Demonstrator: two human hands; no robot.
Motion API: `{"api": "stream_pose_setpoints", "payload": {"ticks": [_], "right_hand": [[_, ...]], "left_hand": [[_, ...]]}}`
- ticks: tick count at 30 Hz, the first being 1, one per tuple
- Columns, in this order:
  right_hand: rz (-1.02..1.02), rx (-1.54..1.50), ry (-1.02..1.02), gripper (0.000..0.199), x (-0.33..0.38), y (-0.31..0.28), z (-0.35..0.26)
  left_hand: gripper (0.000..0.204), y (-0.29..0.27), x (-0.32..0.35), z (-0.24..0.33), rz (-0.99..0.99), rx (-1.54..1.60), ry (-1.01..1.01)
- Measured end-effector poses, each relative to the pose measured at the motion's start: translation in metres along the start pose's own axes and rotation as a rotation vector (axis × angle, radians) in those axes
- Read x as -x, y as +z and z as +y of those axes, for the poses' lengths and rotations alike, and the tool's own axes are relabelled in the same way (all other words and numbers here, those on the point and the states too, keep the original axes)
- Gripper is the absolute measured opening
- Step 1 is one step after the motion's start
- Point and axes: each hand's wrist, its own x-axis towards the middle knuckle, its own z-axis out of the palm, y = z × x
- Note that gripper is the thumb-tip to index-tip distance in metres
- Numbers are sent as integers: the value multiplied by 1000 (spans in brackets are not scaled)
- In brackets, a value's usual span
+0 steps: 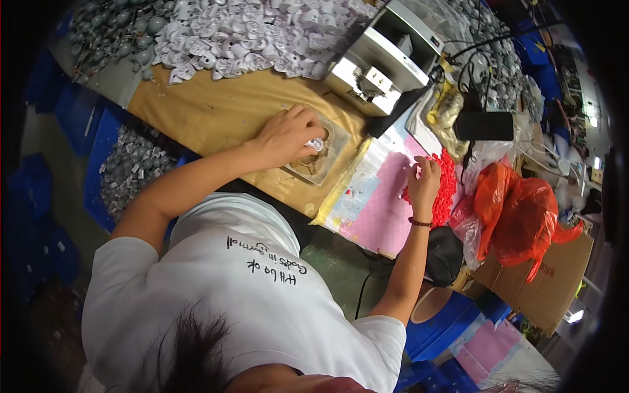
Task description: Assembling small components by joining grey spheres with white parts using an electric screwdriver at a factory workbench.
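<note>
Now left hand (287, 134) grip pinching small white part (316, 144); right hand (424, 180) spread on red pieces (445, 187)

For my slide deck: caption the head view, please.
Left hand presses a white part on the bench; right hand picks red parts.

Left hand (286, 134) presses a small white part (316, 144) into a worn fixture (319, 157) on the tabletop (216, 111). Right hand (424, 178) rests on red pieces (445, 187); both grips partly closed.
</note>
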Motion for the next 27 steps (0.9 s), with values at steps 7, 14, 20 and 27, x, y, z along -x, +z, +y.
{"api": "stream_pose_setpoints", "payload": {"ticks": [7, 14, 20, 27], "right_hand": [[-16, -677, -129, 13, -26, 15, -177], [119, -460, -443, 24, -26, 62, -200], [63, -382, -466, 21, -17, 59, -201], [13, -323, -394, 20, -14, 53, -210]], "left_hand": [[45, 12, 7, -9, 88, 10, -17], [43, -17, 30, -37, 101, 142, 21], [14, -121, 109, -131, 574, -117, -362], [30, -232, 160, -249, 707, -698, -506]]}}
